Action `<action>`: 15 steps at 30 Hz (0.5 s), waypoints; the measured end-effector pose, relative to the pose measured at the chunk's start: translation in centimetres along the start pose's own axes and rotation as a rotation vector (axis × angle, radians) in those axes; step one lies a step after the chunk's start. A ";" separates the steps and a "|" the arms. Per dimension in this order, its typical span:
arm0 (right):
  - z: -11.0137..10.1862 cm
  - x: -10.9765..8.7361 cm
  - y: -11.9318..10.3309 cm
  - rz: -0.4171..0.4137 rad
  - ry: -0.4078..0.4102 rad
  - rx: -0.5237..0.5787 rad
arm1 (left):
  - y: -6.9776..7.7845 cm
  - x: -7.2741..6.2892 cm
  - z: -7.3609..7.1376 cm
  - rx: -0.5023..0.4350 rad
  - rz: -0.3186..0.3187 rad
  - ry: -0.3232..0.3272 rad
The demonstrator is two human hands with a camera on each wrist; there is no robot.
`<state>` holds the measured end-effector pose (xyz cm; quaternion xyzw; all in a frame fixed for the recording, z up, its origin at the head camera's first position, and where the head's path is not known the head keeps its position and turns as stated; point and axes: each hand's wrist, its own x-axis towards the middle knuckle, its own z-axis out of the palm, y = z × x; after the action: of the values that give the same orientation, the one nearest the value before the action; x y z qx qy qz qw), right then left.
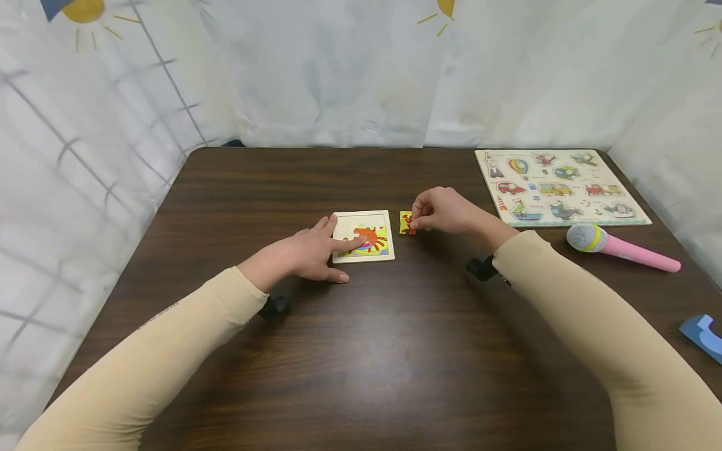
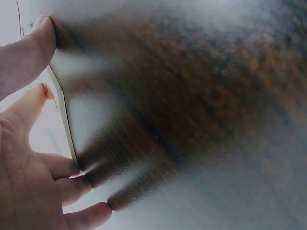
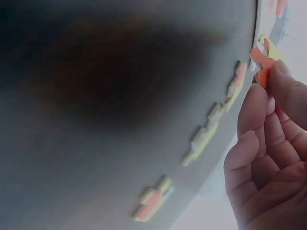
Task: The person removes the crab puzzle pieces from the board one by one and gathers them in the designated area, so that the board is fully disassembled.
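A small square jigsaw puzzle (image 1: 379, 239) in a pale wooden frame lies on the table, with an orange animal picture in its lower right and bare wood at its upper left. My left hand (image 1: 313, 250) lies over its left side, fingers spread, the index fingertip on the picture. In the left wrist view, the left thumb and other fingers (image 2: 67, 191) reach around the frame's edge. Just right of the frame, my right hand (image 1: 442, 210) pinches a yellow and red jigsaw piece (image 1: 405, 223) between thumb and index finger, seen tilted in the right wrist view.
Several loose jigsaw pieces (image 3: 206, 134) lie on the table in the right wrist view. A wooden vehicle puzzle board (image 1: 555, 188) stands back right, with a pink toy microphone (image 1: 632, 249) before it. A blue curved object (image 1: 702, 337) sits at the right edge.
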<state>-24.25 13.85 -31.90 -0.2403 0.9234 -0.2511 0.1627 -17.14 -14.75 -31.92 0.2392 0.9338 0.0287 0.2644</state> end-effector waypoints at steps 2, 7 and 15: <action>0.2 -0.2 0.2 0.007 -0.009 -0.007 | 0.0 0.0 -0.1 0.001 0.002 0.002; 0.7 -0.4 0.1 0.010 -0.038 -0.032 | -0.1 -0.1 -0.1 0.003 0.006 0.006; 1.2 -0.2 -0.4 0.008 -0.051 -0.101 | -0.1 0.1 0.0 0.000 0.003 0.004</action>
<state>-23.44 13.21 -32.66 -0.2511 0.9313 -0.1974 0.1750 -17.32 -14.81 -31.99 0.2407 0.9339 0.0296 0.2626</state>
